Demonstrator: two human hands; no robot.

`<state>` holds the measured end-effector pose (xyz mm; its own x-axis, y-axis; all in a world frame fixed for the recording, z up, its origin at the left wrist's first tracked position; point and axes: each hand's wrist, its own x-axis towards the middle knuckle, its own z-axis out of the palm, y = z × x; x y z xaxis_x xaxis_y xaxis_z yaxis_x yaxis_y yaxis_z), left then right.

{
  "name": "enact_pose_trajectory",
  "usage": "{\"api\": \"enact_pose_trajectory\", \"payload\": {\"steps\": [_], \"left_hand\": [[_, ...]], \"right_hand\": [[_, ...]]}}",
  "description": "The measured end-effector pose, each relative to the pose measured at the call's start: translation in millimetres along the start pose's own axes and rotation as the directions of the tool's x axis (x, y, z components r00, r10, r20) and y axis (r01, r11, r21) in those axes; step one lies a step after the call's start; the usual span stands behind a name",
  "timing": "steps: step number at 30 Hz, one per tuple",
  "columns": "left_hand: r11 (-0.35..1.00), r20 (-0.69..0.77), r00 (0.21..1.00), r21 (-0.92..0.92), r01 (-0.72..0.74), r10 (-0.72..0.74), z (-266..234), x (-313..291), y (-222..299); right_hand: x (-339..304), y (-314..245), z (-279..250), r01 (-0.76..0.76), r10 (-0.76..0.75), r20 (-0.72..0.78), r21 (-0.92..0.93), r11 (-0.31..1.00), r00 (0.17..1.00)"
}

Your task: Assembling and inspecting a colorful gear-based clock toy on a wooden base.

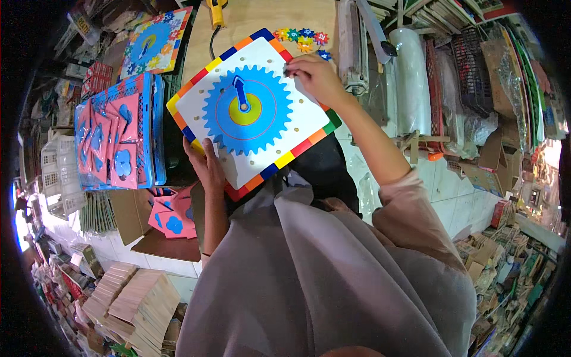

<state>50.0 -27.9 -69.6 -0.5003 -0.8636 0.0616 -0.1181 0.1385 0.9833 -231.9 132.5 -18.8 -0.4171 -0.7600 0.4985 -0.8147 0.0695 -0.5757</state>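
Tilted across my lap is a square white gear clock board [241,169] with a border of coloured blocks. A large blue toothed gear [267,128] lies at its middle, with a yellow-green centre and a blue arrow hand [241,92] pointing away from me. Small wooden pegs ring the gear. My left hand [205,168] grips the board's lower left edge, thumb on top and fingers partly hidden beneath. Over the upper right edge, my right hand [318,76] is closed in a pinch around something small and dark, too small to name.
Small coloured numbered gears [305,37] lie on the wooden table [247,18] beyond the board, near a yellow tool [216,12] with a cord. A similar board [148,47] rests at the back left. A blue crate [157,131] at left holds pink pieces [124,163].
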Motion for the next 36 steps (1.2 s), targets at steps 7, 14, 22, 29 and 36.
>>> {"api": "enact_pose_trajectory", "payload": {"steps": [7,14,22,29,36], "left_hand": [[0.989,0.039,0.989,-0.042,0.144,-0.143,0,-2,15],[0.927,0.168,0.945,-0.207,0.312,-0.28,-37,-21,20],[0.981,0.198,0.961,0.071,0.18,-0.191,-28,-21,23],[0.992,0.245,0.962,0.074,0.104,-0.119,-24,-16,12],[0.987,0.194,0.972,0.115,0.114,-0.135,-21,-17,19]], "right_hand": [[34,42,-3,-0.707,0.626,0.365,0.53,0.469,0.689],[-38,-24,-48,-0.772,0.69,0.347,0.264,0.578,0.635],[-81,-50,-44,-0.059,0.089,0.296,-0.107,0.992,0.951],[-37,-3,-24,-0.169,0.182,0.035,-0.229,0.959,0.983],[-100,-53,-41,-0.086,0.154,0.256,-0.261,0.962,0.954]]}}
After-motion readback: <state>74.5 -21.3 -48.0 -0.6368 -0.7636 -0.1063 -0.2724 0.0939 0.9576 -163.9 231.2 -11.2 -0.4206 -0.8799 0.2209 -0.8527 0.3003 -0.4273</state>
